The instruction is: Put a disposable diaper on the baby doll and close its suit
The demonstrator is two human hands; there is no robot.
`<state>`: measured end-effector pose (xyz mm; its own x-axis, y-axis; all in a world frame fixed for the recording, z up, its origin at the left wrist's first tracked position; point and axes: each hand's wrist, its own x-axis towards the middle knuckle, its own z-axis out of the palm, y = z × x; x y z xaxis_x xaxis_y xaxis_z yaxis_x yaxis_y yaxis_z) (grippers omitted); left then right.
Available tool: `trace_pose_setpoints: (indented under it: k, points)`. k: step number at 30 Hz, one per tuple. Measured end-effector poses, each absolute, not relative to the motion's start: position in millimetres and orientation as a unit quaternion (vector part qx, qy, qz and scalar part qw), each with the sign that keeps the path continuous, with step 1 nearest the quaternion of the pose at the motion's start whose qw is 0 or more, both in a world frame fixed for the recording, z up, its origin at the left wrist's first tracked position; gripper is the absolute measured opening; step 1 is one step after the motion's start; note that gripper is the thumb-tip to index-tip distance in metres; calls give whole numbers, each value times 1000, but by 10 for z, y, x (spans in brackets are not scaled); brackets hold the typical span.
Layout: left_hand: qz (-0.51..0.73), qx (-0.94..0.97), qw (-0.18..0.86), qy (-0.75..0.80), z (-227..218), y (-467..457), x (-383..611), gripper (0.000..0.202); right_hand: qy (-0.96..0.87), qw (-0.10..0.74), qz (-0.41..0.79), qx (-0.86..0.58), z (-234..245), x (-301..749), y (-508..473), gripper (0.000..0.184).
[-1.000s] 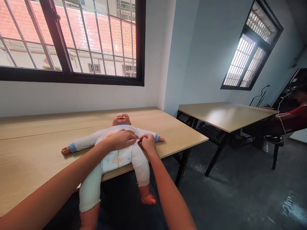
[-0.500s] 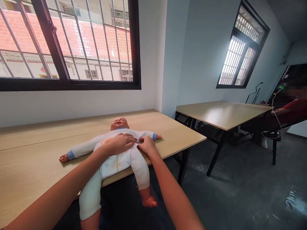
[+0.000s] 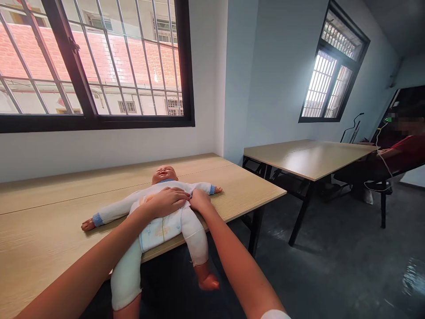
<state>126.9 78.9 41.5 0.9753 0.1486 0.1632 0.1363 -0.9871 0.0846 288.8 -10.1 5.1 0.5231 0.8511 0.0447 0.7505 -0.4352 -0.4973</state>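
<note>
A baby doll [image 3: 195,230] in a white suit with blue cuffs lies on its back, its legs hanging over the table's front edge. Around its hips is a white printed diaper [image 3: 161,231]. My left hand [image 3: 171,200] rests flat across the doll's belly, fingers stretched along the diaper's top edge. Close beside it, my right hand [image 3: 200,200] is closed at the diaper's waist on the doll's hip at the right of the view. Its fingertips are mostly hidden behind the hand.
The doll lies on a light wooden table [image 3: 245,181] against the wall under a barred window [image 3: 133,66]. A second table [image 3: 312,155] stands to the right, with a gap between. At the far right a person in red [image 3: 403,153] sits beside a white cable [image 3: 387,166].
My right hand has turned slightly and shifted a little left at the diaper's waist, hiding its fingertips more. My left hand stays on the belly. The view has moved slightly.
</note>
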Motion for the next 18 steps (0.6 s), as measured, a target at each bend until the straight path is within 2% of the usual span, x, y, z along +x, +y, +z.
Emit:
trace_pose_setpoints:
  k: [10, 15, 18]
  points:
    - [74, 994, 14, 77, 406, 821, 1267, 44, -473, 289, 101, -826, -30, 2911, -80, 27]
    - [74, 995, 15, 63, 465, 849, 1235, 46, -468, 363, 108, -799, -93, 2931, -142, 12]
    - [71, 996, 8, 51, 535, 872, 1250, 45, -466, 427, 130, -764, -130, 2947, -174, 14]
